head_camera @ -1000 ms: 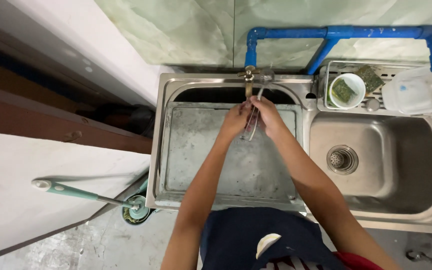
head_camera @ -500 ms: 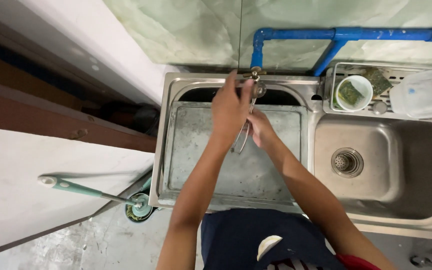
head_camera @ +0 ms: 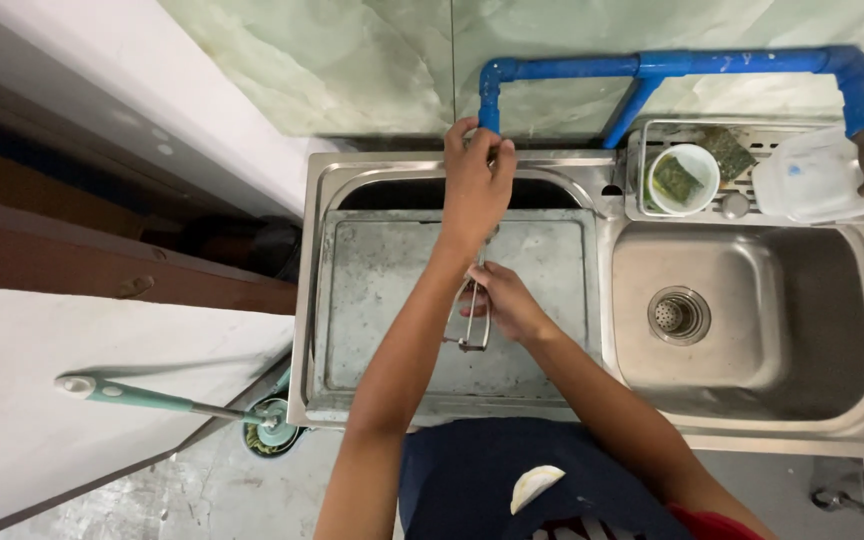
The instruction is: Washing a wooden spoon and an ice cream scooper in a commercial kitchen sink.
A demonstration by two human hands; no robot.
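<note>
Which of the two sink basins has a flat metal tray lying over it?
The left basin, under both hands; a grey tray covers it. The right basin is open, its drain showing.

One package only — a clear plastic tub [head_camera: 812,180] with a whitish lid, lying on the rack [head_camera: 652,135] just behind the right sink [head_camera: 752,320] basin, at the rack's right end. A small blue mark shows on its lid. Right of the white cup [head_camera: 682,178] — near it, not touching. No labels, signs or screens elsewhere.
</note>
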